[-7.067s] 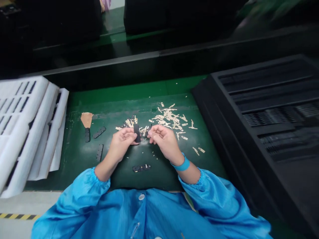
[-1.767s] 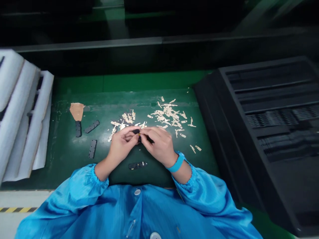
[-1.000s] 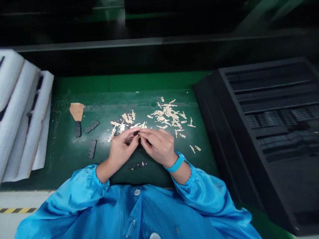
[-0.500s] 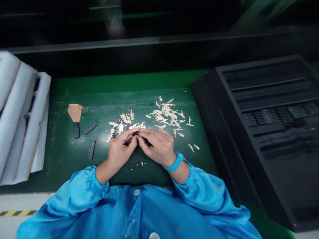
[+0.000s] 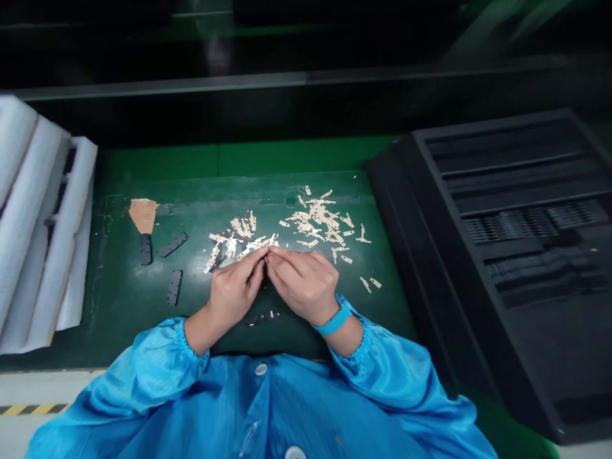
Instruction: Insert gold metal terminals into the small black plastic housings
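Note:
My left hand and my right hand meet fingertip to fingertip above the green mat. Both are closed in a pinch around something small and dark, mostly hidden by the fingers. Just below them on the mat lies a dark flat part with small metallic spots. Behind my left hand is a heap of pale and dark strips. A larger scatter of pale thin strips spreads beyond my right hand, which wears a blue wristband.
To the left lie dark oblong pieces and a tan fan-shaped piece joined to a dark strip. White foam sheets stand at the left edge. A big black slotted tray fills the right side.
My fingers have drawn closer together at the tips, covering more of the small dark thing. My right hand has shifted slightly to the right. Parts on the mat stay put.

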`<act>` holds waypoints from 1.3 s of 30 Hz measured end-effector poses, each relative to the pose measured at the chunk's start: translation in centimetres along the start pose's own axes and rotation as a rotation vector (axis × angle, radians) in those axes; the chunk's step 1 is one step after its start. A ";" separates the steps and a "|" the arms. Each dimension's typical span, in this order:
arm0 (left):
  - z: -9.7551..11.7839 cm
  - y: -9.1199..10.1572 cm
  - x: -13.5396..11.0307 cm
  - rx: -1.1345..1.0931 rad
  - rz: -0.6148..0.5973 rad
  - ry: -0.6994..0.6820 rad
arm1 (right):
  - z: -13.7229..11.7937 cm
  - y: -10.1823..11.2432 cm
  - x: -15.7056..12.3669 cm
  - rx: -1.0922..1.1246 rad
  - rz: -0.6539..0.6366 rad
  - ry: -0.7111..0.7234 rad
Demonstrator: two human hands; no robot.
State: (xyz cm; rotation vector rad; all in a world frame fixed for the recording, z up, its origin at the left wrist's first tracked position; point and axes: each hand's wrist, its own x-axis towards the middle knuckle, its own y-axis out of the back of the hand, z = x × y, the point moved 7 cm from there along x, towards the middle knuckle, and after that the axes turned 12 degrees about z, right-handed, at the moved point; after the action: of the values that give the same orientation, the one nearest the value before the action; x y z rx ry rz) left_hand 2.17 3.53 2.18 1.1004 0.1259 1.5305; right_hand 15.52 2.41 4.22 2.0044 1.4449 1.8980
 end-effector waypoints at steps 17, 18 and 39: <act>-4.0 -2.1 -0.6 -0.774 -0.028 0.934 | 2.7 -1.9 -1.1 0.362 -0.117 -0.478; -4.2 -2.1 -0.6 -0.762 -0.015 0.941 | 2.7 -2.1 -1.2 0.371 -0.130 -0.484; -4.9 -2.1 -1.1 -0.791 -0.041 1.019 | 3.0 -2.3 -1.2 0.443 -0.062 -0.480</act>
State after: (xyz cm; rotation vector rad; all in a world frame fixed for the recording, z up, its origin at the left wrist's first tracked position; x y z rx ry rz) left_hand 0.22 5.61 -2.48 -0.3479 0.2026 1.7349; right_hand 16.82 4.65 1.21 2.3287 1.8470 1.0175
